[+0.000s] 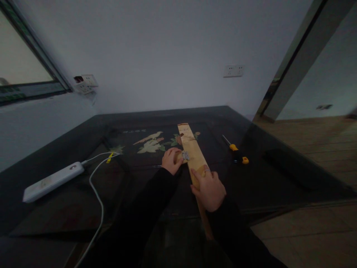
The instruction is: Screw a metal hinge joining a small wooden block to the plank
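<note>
well left of the wooden board (194,148), a white power strip (52,181) lies on the dark table (259,186), its cable (102,212) looping down past the near edge; between strip and board runs a broad span of tabletop with a floral picture (152,147). just left of the board, partway along it, the left hand (171,160) has thumb and fingers closed around a small wooden piece (179,158), with a metal hinge (185,155) at its right end, up to the board's left edge; whether it is fastened, i cannot tell. the board's long axis runs away from the person, far end slightly leftward, near end beyond the table's near edge. the right hand (209,188) is clamped on its near part; the left is nearer the hinge. right of the board, past a stretch of tabletop, lies a screwdriver (234,148), shaft pointing away and left; farther right is a dark flat object (288,167).
</note>
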The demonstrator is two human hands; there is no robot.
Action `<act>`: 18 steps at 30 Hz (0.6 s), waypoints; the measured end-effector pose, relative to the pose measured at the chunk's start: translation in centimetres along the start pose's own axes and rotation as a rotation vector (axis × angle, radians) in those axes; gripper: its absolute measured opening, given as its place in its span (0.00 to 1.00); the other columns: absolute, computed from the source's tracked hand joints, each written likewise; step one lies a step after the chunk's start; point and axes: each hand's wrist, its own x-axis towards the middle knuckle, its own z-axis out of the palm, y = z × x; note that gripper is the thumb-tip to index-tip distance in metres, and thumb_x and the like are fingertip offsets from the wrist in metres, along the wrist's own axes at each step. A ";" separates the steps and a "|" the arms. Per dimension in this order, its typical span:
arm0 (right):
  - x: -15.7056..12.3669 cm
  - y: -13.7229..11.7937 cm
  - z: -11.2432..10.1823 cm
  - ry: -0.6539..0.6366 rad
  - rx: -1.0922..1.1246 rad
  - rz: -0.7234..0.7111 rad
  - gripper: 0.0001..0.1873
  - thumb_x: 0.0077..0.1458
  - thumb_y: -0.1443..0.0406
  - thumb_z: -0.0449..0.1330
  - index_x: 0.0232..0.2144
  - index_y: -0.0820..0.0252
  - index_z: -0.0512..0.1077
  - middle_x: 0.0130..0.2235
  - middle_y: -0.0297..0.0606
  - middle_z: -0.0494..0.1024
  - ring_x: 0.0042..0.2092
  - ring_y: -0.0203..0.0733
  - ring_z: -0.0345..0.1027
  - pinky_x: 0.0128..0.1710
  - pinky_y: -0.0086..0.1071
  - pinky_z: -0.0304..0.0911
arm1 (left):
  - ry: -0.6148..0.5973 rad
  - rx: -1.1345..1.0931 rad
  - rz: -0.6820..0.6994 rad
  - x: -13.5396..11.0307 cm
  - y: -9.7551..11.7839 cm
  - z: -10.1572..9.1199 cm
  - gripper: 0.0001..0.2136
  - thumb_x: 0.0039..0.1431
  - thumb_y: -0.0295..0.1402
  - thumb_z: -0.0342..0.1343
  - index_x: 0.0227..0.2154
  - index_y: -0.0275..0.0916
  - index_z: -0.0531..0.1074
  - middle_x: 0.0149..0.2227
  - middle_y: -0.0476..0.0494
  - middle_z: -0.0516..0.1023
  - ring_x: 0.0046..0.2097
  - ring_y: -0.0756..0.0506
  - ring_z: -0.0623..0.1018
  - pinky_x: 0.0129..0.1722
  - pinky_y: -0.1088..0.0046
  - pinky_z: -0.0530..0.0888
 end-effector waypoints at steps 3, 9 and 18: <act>-0.4 -0.4 0.2 -0.007 0.016 -0.017 0.30 0.52 0.57 0.57 0.59 0.46 0.62 0.61 0.51 0.58 0.52 0.59 0.61 0.45 0.44 0.62 | -0.025 0.014 -0.004 0.0 0.0 0.2 0.14 0.51 0.31 0.55 0.43 0.40 0.69 0.49 0.40 0.71 0.53 0.39 0.68 0.54 0.58 0.64; -1.1 -0.5 0.7 -0.024 0.047 -0.060 0.31 0.53 0.53 0.57 0.60 0.48 0.61 0.62 0.52 0.57 0.56 0.61 0.59 0.49 0.47 0.61 | -0.063 0.009 0.009 0.0 -0.3 0.0 0.14 0.52 0.32 0.55 0.43 0.39 0.69 0.48 0.39 0.72 0.52 0.39 0.69 0.53 0.58 0.65; -2.0 6.1 -2.3 -0.061 0.384 -0.235 0.26 0.56 0.53 0.55 0.56 0.51 0.66 0.59 0.40 0.66 0.59 0.45 0.60 0.60 0.41 0.55 | -0.179 0.041 0.052 0.4 -2.2 -0.7 0.30 0.46 0.46 0.61 0.52 0.40 0.66 0.51 0.36 0.70 0.54 0.36 0.68 0.54 0.55 0.65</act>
